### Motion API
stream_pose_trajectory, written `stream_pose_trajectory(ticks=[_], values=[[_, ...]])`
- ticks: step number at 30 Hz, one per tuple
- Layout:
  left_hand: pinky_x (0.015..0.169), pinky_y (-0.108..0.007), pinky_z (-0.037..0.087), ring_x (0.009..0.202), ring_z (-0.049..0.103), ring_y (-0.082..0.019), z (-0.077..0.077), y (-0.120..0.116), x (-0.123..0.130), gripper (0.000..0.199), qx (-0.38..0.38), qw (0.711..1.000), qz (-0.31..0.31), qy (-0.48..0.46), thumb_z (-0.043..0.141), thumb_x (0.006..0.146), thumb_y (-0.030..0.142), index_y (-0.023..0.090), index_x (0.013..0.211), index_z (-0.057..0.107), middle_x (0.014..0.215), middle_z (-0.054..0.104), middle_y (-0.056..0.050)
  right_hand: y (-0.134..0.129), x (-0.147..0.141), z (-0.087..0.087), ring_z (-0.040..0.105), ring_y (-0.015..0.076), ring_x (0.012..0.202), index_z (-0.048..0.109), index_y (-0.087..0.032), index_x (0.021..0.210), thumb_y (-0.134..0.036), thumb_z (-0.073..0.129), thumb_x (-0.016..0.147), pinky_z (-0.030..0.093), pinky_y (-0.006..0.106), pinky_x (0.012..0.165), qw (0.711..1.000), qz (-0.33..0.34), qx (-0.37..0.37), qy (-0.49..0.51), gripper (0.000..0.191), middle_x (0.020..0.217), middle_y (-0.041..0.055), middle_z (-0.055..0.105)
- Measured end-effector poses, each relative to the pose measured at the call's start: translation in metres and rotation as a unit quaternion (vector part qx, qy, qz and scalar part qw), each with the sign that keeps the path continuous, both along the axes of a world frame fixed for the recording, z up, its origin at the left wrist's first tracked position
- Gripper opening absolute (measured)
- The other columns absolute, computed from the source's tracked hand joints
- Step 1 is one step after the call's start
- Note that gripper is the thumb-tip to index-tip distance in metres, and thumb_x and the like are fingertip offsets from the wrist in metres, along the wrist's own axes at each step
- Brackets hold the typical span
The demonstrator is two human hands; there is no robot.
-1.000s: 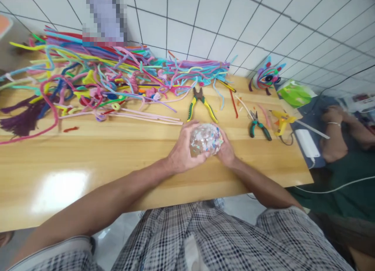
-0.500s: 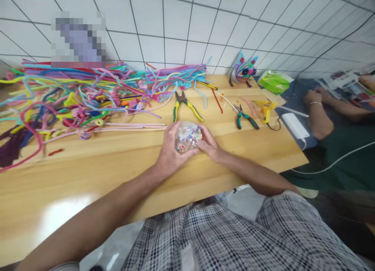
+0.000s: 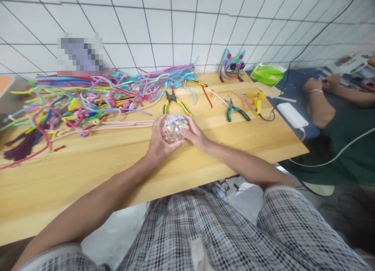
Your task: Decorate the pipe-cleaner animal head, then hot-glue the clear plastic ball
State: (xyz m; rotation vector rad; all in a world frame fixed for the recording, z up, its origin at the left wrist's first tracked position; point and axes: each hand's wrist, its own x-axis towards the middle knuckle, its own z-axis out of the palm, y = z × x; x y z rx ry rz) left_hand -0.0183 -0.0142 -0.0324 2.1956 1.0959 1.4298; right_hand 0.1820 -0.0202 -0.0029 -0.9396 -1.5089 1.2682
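Between my two hands, at the middle of the wooden table, is a clear round ball [image 3: 175, 128] with small coloured bits in it. My left hand [image 3: 159, 142] wraps its left side, thumb along the near edge. From the right, my right hand [image 3: 197, 135] closes on it, the thumb pressed to its surface. Just beyond the ball lie yellow-and-green pliers [image 3: 175, 102], jaws pointing away. Pale pink pipe cleaners [image 3: 125, 124] run leftward from beside my left hand.
A heap of coloured pipe cleaners [image 3: 88, 95] covers the back left. To the right are teal-handled pliers [image 3: 236, 111], a yellow glue gun [image 3: 258, 101], a decorated cat-like mask [image 3: 233, 67], a green packet [image 3: 268, 74] and a white power strip [image 3: 292, 116]. Another person's hands [image 3: 315, 87] work at far right.
My view has shifted, so the table's things appear further left or higher. The ball stays between both hands and looks slightly turned.
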Motion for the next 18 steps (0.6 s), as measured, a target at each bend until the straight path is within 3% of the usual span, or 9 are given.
stream_pose_trajectory(ticks=[3,5,7,10,13,15,17,18], values=[[0.126,-0.058,0.051,0.147,0.058,-0.037,-0.001,0.003,0.000,0.101,-0.025,1.000,-0.001,-0.006,0.089,0.085,0.058,0.023,0.162,0.034,0.156,0.052,-0.019,0.022,0.014,0.010,0.065,0.0289,0.139,0.066,-0.025,0.132,-0.088,0.074,0.079,0.049,0.046,0.124,0.998,-0.054,0.001,-0.014,0.083,0.146,0.0107,0.071],[0.125,-0.060,0.051,0.146,0.058,-0.037,0.000,0.005,0.001,0.103,-0.040,0.999,-0.007,0.000,0.092,0.082,0.053,0.025,0.162,0.034,0.155,0.052,-0.018,0.038,0.037,0.023,0.073,0.0255,0.115,0.074,-0.023,0.108,-0.083,0.074,0.082,0.056,0.044,0.113,0.993,-0.113,0.011,-0.035,0.065,0.117,0.0077,0.080],[0.124,-0.063,0.052,0.144,0.060,-0.038,0.003,0.007,0.002,0.101,-0.044,0.999,-0.026,0.011,0.092,0.081,0.050,0.027,0.162,0.035,0.153,0.054,-0.017,0.049,0.069,0.036,0.070,0.0202,0.085,0.072,-0.024,0.085,-0.072,0.072,0.087,0.060,0.039,0.092,0.978,-0.188,0.036,-0.081,0.048,0.085,0.0025,0.076],[0.122,-0.065,0.055,0.145,0.058,-0.042,0.011,0.009,0.002,0.099,-0.013,0.997,-0.073,0.036,0.092,0.082,0.051,0.029,0.162,0.038,0.153,0.053,-0.017,0.044,0.129,0.041,0.056,0.0152,0.065,0.061,-0.025,0.066,-0.057,0.074,0.088,0.054,0.034,0.073,0.932,-0.314,0.048,-0.173,0.042,0.063,-0.0030,0.059],[0.121,-0.065,0.056,0.149,0.054,-0.043,0.015,0.012,0.001,0.097,0.016,0.993,-0.097,0.059,0.091,0.083,0.049,0.028,0.162,0.039,0.156,0.050,-0.016,0.025,0.192,0.026,0.059,0.0163,0.073,0.059,-0.024,0.072,-0.052,0.073,0.087,0.055,0.035,0.078,0.867,-0.449,0.029,-0.215,0.035,0.072,-0.0023,0.061],[0.122,-0.063,0.056,0.150,0.054,-0.042,0.014,0.013,0.000,0.097,0.014,0.993,-0.098,0.062,0.090,0.085,0.044,0.027,0.163,0.037,0.156,0.049,-0.017,0.016,0.229,0.012,0.066,0.0195,0.087,0.063,-0.023,0.090,-0.049,0.073,0.087,0.057,0.040,0.090,0.794,-0.550,0.015,-0.259,0.028,0.091,0.0016,0.069],[0.122,-0.063,0.055,0.150,0.054,-0.042,0.011,0.014,0.000,0.100,0.020,0.993,-0.100,0.054,0.091,0.084,0.043,0.025,0.164,0.034,0.156,0.051,-0.017,0.014,0.258,0.001,0.069,0.0243,0.106,0.062,-0.020,0.113,-0.046,0.075,0.085,0.057,0.045,0.101,0.722,-0.607,-0.013,-0.332,0.040,0.119,0.0104,0.071],[0.122,-0.063,0.055,0.150,0.055,-0.042,0.009,0.015,-0.001,0.101,0.025,0.993,-0.102,0.050,0.091,0.084,0.042,0.025,0.165,0.033,0.155,0.052,-0.017,0.017,0.269,-0.003,0.068,0.0276,0.114,0.061,-0.018,0.118,-0.043,0.077,0.083,0.056,0.048,0.105,0.707,-0.615,-0.023,-0.348,0.046,0.128,0.0157,0.069]])
